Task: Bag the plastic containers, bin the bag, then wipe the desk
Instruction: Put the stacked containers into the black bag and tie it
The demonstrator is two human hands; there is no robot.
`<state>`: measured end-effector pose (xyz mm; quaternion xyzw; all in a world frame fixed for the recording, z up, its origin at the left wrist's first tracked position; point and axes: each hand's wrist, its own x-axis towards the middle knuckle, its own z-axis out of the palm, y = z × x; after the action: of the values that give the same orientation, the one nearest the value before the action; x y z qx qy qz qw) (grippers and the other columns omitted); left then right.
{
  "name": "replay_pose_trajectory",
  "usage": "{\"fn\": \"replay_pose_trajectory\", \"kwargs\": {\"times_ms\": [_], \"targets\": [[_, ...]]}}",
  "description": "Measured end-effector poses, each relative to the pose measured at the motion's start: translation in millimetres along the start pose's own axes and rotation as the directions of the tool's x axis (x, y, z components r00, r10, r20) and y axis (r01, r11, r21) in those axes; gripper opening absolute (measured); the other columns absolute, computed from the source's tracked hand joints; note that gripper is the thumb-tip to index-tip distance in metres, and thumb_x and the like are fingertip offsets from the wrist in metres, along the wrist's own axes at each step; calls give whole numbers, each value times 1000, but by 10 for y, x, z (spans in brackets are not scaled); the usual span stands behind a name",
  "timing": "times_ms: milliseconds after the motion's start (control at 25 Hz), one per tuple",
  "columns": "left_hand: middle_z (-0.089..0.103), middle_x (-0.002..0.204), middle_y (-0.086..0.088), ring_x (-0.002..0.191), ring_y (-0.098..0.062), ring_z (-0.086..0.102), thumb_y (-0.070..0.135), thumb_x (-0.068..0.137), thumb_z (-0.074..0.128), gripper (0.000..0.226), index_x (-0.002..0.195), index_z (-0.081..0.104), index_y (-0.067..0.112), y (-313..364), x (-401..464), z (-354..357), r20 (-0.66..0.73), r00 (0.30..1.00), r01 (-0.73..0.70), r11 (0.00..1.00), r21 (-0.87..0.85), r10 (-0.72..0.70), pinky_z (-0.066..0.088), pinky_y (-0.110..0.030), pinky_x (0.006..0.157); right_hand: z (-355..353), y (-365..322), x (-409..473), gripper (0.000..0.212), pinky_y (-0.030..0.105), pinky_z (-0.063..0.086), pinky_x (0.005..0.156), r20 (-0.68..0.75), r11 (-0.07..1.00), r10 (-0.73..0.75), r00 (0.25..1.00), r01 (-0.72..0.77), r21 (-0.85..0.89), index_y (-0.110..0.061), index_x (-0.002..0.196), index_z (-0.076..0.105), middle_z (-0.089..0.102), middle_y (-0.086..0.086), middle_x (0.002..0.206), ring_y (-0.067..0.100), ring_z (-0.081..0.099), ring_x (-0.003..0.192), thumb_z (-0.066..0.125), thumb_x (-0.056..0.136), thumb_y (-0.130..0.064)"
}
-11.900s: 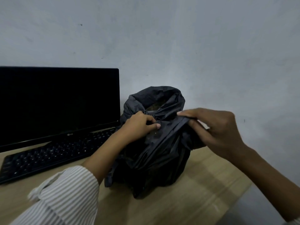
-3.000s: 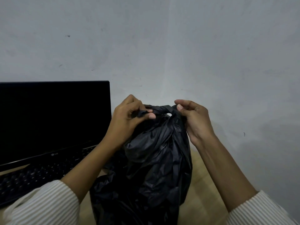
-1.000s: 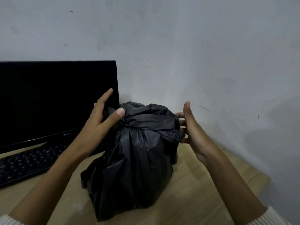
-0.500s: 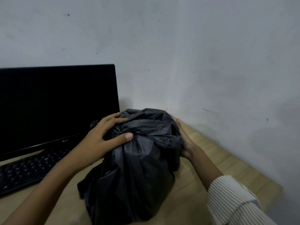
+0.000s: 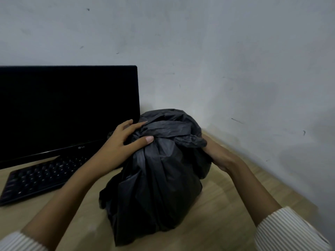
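Observation:
A full black plastic bag [image 5: 159,180], knotted at the top, stands on the wooden desk [image 5: 226,205]. My left hand [image 5: 123,142] grips its upper left side by the knot, thumb pressed on the front. My right hand [image 5: 220,154] holds the bag's right side, its fingers hidden behind the plastic. The plastic containers are hidden inside the bag.
A black monitor [image 5: 67,107] stands at the left, close to the bag. A black keyboard [image 5: 41,176] lies in front of it. Grey walls [image 5: 235,69] meet in a corner right behind the bag. The desk's right edge runs along the wall.
The bag's top was tied into a knot. My hands, spread apart beside the bag a second ago, have closed onto its two sides.

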<state>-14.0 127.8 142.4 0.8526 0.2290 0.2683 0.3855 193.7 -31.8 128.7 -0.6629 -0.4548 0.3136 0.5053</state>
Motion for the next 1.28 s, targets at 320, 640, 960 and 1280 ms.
{"fn": "replay_pose_trajectory", "kwargs": {"times_ms": [320,640,960,1280], "targets": [[-5,160,12,148,-20,0,89,57,46,116,141,-22,50,-562,-940,-34,106,857,506,786,-355,-504,8,-48,117,-56,207,168,54,43,42,106,-95,999,-19,995,21,24,-40,131,50,43,-1,146,18,47,130,55,83,-65],[26,147,12,140,-22,29,74,46,64,133,144,-22,45,-324,-1061,404,97,900,366,614,-699,-426,30,-44,110,192,131,70,100,37,49,92,-127,994,1,992,13,110,-23,139,24,51,-1,126,19,56,113,63,63,-75],[34,150,6,125,-16,43,53,68,68,102,150,9,39,-136,-1091,399,-34,933,250,716,-652,-358,36,-33,102,373,56,-244,80,33,49,98,-48,992,51,998,-45,117,-27,138,45,52,-1,137,14,58,116,66,72,-68],[56,132,8,116,-14,56,65,69,66,81,140,43,32,-8,-1467,43,-121,945,176,783,-596,-304,44,-34,96,735,-237,-660,98,44,37,111,55,987,-2,998,-6,158,-34,146,34,52,-5,139,16,51,124,62,59,-70]]}}
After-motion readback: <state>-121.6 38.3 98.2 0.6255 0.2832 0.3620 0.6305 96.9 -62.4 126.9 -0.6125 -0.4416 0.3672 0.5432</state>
